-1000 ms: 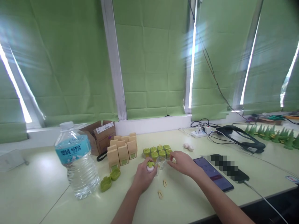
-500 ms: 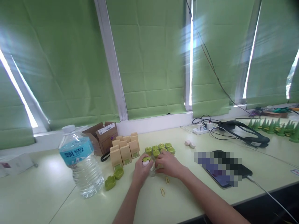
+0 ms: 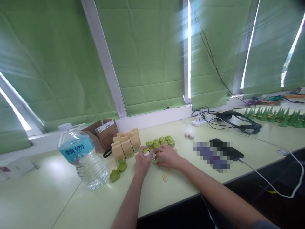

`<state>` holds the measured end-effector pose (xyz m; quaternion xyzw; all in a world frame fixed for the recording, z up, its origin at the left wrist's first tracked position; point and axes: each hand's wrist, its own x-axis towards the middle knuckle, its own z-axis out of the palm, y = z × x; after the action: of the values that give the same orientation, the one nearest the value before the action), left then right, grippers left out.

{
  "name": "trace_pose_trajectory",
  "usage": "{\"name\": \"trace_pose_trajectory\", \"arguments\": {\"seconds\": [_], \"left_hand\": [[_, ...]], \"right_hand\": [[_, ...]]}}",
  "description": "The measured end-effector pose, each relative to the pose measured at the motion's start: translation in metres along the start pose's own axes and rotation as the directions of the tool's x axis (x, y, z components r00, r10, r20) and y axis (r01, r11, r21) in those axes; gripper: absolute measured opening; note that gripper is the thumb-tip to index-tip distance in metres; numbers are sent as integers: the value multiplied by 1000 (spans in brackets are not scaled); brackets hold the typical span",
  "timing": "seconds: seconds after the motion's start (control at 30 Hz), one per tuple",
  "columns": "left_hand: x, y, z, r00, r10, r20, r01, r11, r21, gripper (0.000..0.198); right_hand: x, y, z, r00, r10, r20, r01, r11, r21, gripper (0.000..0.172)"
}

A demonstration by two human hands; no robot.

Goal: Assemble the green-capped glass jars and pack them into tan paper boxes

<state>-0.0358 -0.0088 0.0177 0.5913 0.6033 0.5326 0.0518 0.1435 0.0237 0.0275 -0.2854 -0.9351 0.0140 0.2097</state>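
My left hand (image 3: 142, 160) is closed around a small white and green round case (image 3: 145, 152) near the middle of the pale green table (image 3: 47, 190). My right hand (image 3: 166, 156) lies just right of it, fingers curled over a small clear piece that I cannot make out. Both hands sit in front of a cluster of small green cases (image 3: 160, 142). An open green case (image 3: 118, 170) lies to the left of my left hand. A small yellow clip (image 3: 164, 178) lies on the table just in front of my hands.
A large water bottle (image 3: 82, 157) stands at the left. Several tan cartons (image 3: 126, 144) and an open brown box (image 3: 102, 133) sit behind. A phone (image 3: 221, 151), two white pebbles (image 3: 189, 135), a power strip (image 3: 201, 121), a black headset (image 3: 240, 122) and green cones (image 3: 274, 114) lie to the right.
My right hand moved left and closed in beside my left hand over the clear piece. The view swung and tilted, so the table's front edge now shows.
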Motion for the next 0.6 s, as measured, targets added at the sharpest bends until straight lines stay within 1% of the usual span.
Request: {"name": "trace_pose_trajectory", "arguments": {"seconds": [0.07, 0.17, 0.23, 0.27, 0.3, 0.37, 0.43, 0.53, 0.6], "left_hand": [[0, 0, 0, 1000, 4, -19, -4, 1000, 7, 23], [0, -1, 0, 997, 38, -70, -40, 999, -18, 25], [-1, -1, -1, 994, 88, -66, -91, 995, -43, 25], [-2, 0, -1, 992, 122, -43, -125, 991, -57, 25], [-3, 1, -1, 988, 156, -13, -156, 985, -71, 24], [-6, 3, 0, 978, 201, 63, -195, 977, -89, 22], [-7, 5, 2, 967, 207, 146, -197, 977, -80, 20], [-7, 4, 6, 954, 174, 244, -173, 985, -27, 21], [-7, 2, 8, 955, 151, 254, -156, 988, 3, 21]], "right_hand": [[3, 0, 2, 999, 32, -8, -32, 999, -3, 25], [5, 4, 3, 991, 56, -121, -54, 998, 22, 27], [4, 11, 1, 977, 87, -193, -81, 996, 39, 24], [2, 15, -1, 971, 113, -209, -106, 993, 44, 23], [1, 20, -3, 968, 144, -206, -138, 989, 46, 22], [-3, 30, -7, 968, 201, -152, -197, 980, 39, 21], [-6, 36, -11, 969, 226, -95, -224, 974, 30, 19], [-9, 41, -15, 980, 191, -54, -189, 981, 46, 17], [-10, 43, -17, 988, 153, -23, -151, 985, 79, 14]]}}
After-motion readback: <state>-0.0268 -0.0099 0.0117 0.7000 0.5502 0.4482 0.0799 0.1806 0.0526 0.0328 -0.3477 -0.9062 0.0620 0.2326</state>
